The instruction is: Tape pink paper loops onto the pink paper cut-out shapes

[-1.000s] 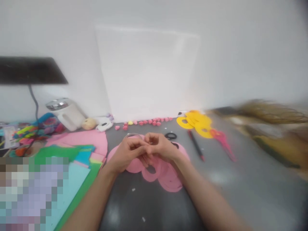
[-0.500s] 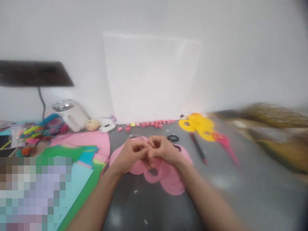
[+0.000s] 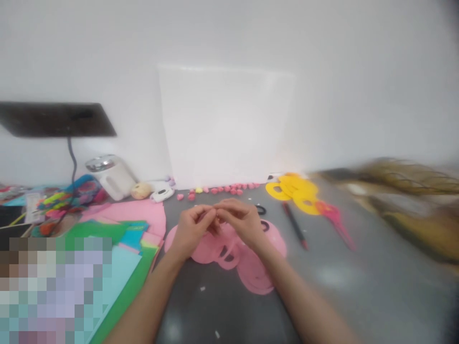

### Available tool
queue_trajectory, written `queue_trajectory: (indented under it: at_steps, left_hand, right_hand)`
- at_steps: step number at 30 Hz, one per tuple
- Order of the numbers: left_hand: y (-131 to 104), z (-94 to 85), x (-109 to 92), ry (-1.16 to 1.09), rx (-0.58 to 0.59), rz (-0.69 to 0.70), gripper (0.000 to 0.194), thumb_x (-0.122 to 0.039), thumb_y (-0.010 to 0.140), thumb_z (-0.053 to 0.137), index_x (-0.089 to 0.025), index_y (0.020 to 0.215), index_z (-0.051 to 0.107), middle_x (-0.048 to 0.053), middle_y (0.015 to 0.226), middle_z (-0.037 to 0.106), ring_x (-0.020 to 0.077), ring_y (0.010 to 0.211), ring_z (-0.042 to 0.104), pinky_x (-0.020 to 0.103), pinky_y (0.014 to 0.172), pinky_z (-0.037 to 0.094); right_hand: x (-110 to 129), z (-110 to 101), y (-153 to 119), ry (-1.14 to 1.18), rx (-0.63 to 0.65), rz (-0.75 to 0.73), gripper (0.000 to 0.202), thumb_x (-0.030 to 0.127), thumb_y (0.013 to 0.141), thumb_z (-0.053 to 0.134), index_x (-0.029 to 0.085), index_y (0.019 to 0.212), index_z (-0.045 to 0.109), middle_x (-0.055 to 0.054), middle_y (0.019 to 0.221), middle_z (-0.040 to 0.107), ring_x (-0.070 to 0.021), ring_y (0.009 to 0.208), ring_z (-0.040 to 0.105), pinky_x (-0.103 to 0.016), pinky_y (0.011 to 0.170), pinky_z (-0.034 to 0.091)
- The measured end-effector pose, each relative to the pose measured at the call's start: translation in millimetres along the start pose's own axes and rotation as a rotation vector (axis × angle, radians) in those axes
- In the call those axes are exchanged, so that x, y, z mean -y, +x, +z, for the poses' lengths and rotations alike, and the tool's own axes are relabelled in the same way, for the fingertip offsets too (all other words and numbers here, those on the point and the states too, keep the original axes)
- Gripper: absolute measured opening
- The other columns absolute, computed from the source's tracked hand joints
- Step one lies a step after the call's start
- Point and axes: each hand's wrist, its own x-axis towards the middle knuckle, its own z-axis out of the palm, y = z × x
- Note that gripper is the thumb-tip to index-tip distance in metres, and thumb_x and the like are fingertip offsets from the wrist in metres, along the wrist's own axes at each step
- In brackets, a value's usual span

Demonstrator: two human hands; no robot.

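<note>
My left hand (image 3: pixel 193 230) and my right hand (image 3: pixel 241 220) meet at the fingertips above a pile of pink paper rings and rounds (image 3: pixel 256 274). Both are closed in a pinch, and whatever sits between the fingers is too small to make out. A pink strip seems to hang just below them, over a ring. Black scissor handles (image 3: pixel 264 225) show beside my right hand, with the rest of the scissors hidden.
Yellow paper rings (image 3: pixel 292 187), a dark pen (image 3: pixel 296 225) and pink scissors (image 3: pixel 336 220) lie to the right. Small pink pieces (image 3: pixel 234 188) line the wall. Coloured sheets (image 3: pixel 118 272), a white cup (image 3: pixel 114 177) and a dark panel (image 3: pixel 59 119) are on the left.
The view has tilted slightly up. My fingertips have come closer together and sit a little further left, and the pink strip beneath them shows more.
</note>
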Motion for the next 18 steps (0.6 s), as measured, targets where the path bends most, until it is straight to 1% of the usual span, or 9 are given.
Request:
queue_trajectory:
  at_steps: [3,6,8,10,12,14,16,18]
  left_hand:
    - [0.4,0.7,-2.4,-0.095,0.049,-0.030,0.017,-0.029,0.080,0.059,-0.013,0.078,0.066,0.001,0.061,0.062,0.0128,0.056,0.059,0.027,0.058,0.050]
    - [0.6,1.5,-5.4,-0.196,0.089,-0.062,0.014,-0.027,0.078,0.063,-0.013,0.078,0.068,0.002,0.067,0.062,0.0135,0.066,0.059,0.028,0.066,0.050]
    - [0.9,1.9,-6.3,-0.219,0.082,-0.065,0.013,-0.026,0.076,0.065,-0.014,0.078,0.069,0.002,0.069,0.062,0.0133,0.069,0.058,0.027,0.069,0.049]
    - [1.2,1.9,-6.0,-0.192,0.065,-0.053,0.015,-0.026,0.076,0.065,-0.014,0.082,0.071,0.002,0.069,0.063,0.0127,0.069,0.057,0.026,0.069,0.048]
    - [1.3,1.4,-4.6,-0.131,0.054,-0.034,0.017,-0.028,0.077,0.064,-0.014,0.084,0.071,0.003,0.069,0.064,0.0130,0.069,0.057,0.025,0.069,0.046]
    - [0.8,0.4,-2.6,-0.045,0.041,-0.017,0.020,-0.030,0.079,0.062,-0.014,0.086,0.072,0.004,0.071,0.066,0.0144,0.071,0.057,0.026,0.069,0.046]
    - [0.1,-0.6,-1.1,0.040,0.016,-0.001,0.023,-0.033,0.080,0.060,-0.015,0.089,0.072,0.006,0.075,0.068,0.0165,0.075,0.059,0.028,0.071,0.047]
    - [-0.8,-1.3,-0.6,0.095,-0.013,0.011,0.025,-0.035,0.079,0.060,-0.015,0.088,0.072,0.006,0.076,0.069,0.0180,0.077,0.061,0.029,0.074,0.048]
  right_hand:
    - [-3.3,4.6,-1.1,-0.207,-0.130,-0.199,0.012,0.019,0.078,0.060,0.022,0.081,0.072,-0.006,0.086,0.066,-0.0166,0.078,0.062,-0.026,0.061,0.052]
    - [-5.4,6.9,-2.5,-0.373,-0.216,-0.390,0.017,0.015,0.081,0.056,0.022,0.084,0.071,-0.007,0.087,0.065,-0.0165,0.079,0.062,-0.028,0.065,0.052]
    - [-7.2,7.4,-3.5,-0.434,-0.244,-0.469,0.018,0.013,0.083,0.053,0.021,0.087,0.069,-0.007,0.088,0.065,-0.0167,0.081,0.062,-0.030,0.070,0.052]
    - [-8.9,7.6,-4.5,-0.469,-0.257,-0.510,0.019,0.013,0.084,0.051,0.021,0.088,0.068,-0.008,0.089,0.065,-0.0171,0.082,0.062,-0.032,0.073,0.052]
    - [-9.2,7.7,-5.2,-0.476,-0.260,-0.517,0.018,0.014,0.084,0.051,0.020,0.088,0.068,-0.009,0.090,0.065,-0.0175,0.083,0.063,-0.033,0.075,0.052]
    - [-7.6,7.8,-5.6,-0.436,-0.252,-0.476,0.017,0.014,0.083,0.051,0.020,0.085,0.067,-0.009,0.090,0.066,-0.0176,0.083,0.063,-0.032,0.074,0.052]
    - [-4.7,7.5,-5.4,-0.355,-0.253,-0.375,0.015,0.016,0.082,0.053,0.019,0.081,0.067,-0.008,0.089,0.068,-0.0178,0.083,0.064,-0.030,0.072,0.053]
    - [-1.8,6.5,-4.6,-0.248,-0.274,-0.227,0.012,0.019,0.081,0.055,0.019,0.077,0.067,-0.008,0.088,0.069,-0.0179,0.082,0.065,-0.029,0.070,0.053]
